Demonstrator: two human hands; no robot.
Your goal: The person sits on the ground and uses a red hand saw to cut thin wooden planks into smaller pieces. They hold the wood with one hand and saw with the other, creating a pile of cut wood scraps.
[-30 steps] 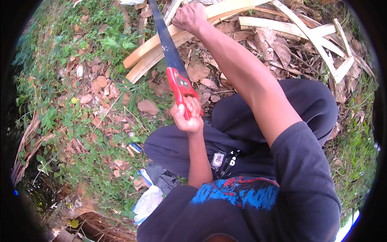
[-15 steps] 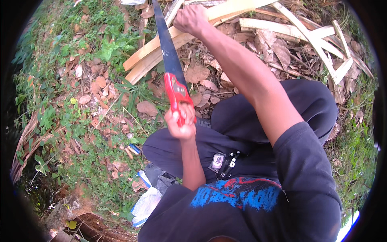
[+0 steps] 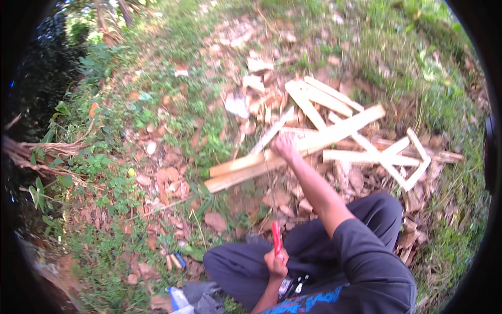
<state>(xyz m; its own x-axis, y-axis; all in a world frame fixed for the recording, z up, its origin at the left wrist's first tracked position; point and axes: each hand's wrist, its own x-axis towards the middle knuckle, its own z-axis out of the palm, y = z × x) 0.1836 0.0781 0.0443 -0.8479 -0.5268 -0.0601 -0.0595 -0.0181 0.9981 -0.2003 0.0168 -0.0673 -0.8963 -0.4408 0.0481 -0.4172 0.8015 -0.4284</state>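
Observation:
My left hand (image 3: 277, 263) grips the red handle of a handsaw (image 3: 277, 238) low in front of my crossed legs. Its thin blade shows nearly edge-on and runs away from me across the two long pale wooden planks (image 3: 243, 166). Whether the teeth touch the wood I cannot tell. Beside the far part of the blade, my right hand (image 3: 285, 145) is closed over the planks, arm stretched out. The planks lie slanted, one alongside the other, with their near-left ends free of my hands.
Several cut pale wood strips (image 3: 376, 157) lie crossed at the right and beyond the planks. Dry leaves (image 3: 214, 221) and grass surround them. At lower left are a small blue cylinder (image 3: 179, 260) and a plastic bag (image 3: 201, 297). Dark foliage borders the left.
My view has lifted to take in more ground ahead. The saw has turned from showing its broad side to nearly edge-on, its blade now closer to my right hand, which stays on the planks.

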